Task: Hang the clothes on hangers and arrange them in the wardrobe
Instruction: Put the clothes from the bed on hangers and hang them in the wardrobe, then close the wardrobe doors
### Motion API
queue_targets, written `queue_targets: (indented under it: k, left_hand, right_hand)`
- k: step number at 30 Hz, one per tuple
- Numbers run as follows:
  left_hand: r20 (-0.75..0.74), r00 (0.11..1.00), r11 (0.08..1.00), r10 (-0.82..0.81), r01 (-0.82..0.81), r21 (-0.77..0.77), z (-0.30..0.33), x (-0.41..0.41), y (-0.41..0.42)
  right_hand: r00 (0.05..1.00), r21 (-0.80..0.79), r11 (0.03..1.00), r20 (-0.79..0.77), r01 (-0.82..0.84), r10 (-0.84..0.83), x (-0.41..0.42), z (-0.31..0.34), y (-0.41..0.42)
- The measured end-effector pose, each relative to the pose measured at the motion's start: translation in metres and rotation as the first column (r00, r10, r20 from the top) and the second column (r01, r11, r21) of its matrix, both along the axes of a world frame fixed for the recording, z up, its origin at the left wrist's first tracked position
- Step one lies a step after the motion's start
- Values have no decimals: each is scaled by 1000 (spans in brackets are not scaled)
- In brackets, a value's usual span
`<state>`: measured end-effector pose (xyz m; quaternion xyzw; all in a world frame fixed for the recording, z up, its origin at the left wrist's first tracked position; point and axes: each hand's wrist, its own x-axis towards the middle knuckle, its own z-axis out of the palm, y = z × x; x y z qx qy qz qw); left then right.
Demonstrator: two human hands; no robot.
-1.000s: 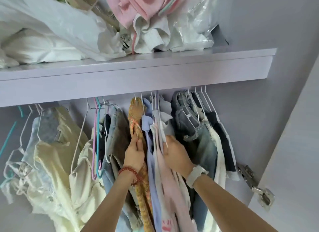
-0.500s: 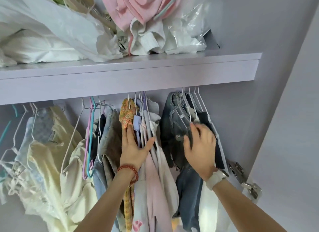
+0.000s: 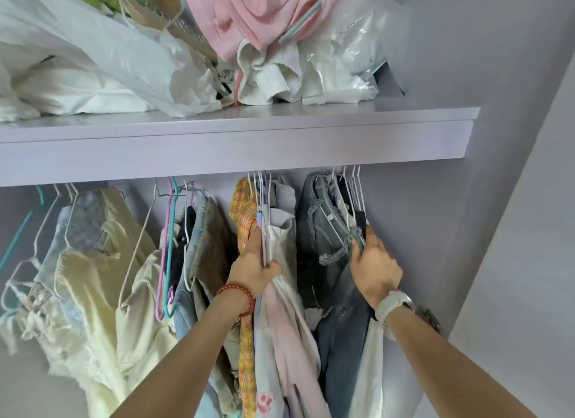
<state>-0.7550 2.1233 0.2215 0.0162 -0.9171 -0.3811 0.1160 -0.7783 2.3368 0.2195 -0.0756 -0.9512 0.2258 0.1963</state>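
Observation:
Clothes hang on wire hangers under a lilac shelf [image 3: 280,143]. In the middle hangs a bunch of pale shirts [image 3: 280,246] beside an orange plaid shirt [image 3: 244,212]. My left hand [image 3: 253,266], with a red bead bracelet, grips this bunch of pale shirts, thumb round its right side. To the right hang denim garments [image 3: 326,227] on white hangers [image 3: 353,193]. My right hand [image 3: 373,265], with a white watch, holds the frayed denim and dark clothes there, fingers curled round them.
Cream and pale yellow dresses [image 3: 93,277] hang at the left with a purple hanger [image 3: 165,246] and a teal one. White bags [image 3: 109,62] and a pink garment [image 3: 249,16] crowd the shelf top. The wardrobe's side wall [image 3: 451,231] stands at the right.
My left hand has closed on the pale shirts and drawn them left. My right hand has pushed the denim bunch rightward, and a gap has opened between the two groups.

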Motion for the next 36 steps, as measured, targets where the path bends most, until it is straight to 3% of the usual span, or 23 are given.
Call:
queue_targets:
  k: [3, 6, 10, 13, 17, 20, 23, 25, 30, 34, 36]
  left_hand:
    - [23, 999, 998, -50, 50, -29, 3, 5, -11]
    - [42, 999, 972, -3, 13, -234, 7, 21, -14]
    - [-56, 998, 843, -13, -19, -538, 13, 63, -10]
    - [-126, 987, 749, -97, -11, -663, 22, 106, -4]
    - [-208, 964, 843, -169, 32, -536, 51, 158, 8]
    - [-350, 906, 844, -238, 14, -536, 94, 186, 24]
    - [-486, 808, 850, -334, 35, -526, 136, 215, 56]
    - [-547, 741, 860, -389, 80, -503, 156, 237, 84]
    - [-646, 576, 853, -501, 203, -480, 196, 283, 159]
    - [-710, 429, 830, -558, 277, -484, 224, 313, 208]
    - [-718, 386, 815, -579, 283, -505, 230, 325, 225]
  right_hand:
    - [998, 61, 998, 54, -10, 7, 8, -3, -2]
    - [998, 142, 989, 58, -47, 39, 33, -5, -1]
    - [990, 257, 957, 43, -138, 131, 85, 1, 3]
    - [994, 312, 944, 29, -110, 107, 139, 10, 4]
    - [996, 327, 942, -25, -72, 84, 214, 34, 18]
    - [980, 361, 933, -188, 5, 68, 267, 75, 43]
    - [887, 331, 937, -458, 114, 54, 318, 122, 69]
    - [831, 323, 929, -556, 179, 33, 351, 147, 84]
    - [697, 331, 889, -717, 316, 19, 421, 205, 123]
    - [559, 320, 764, -827, 560, -63, 456, 237, 162]
    - [565, 207, 816, -808, 540, -169, 460, 242, 176]
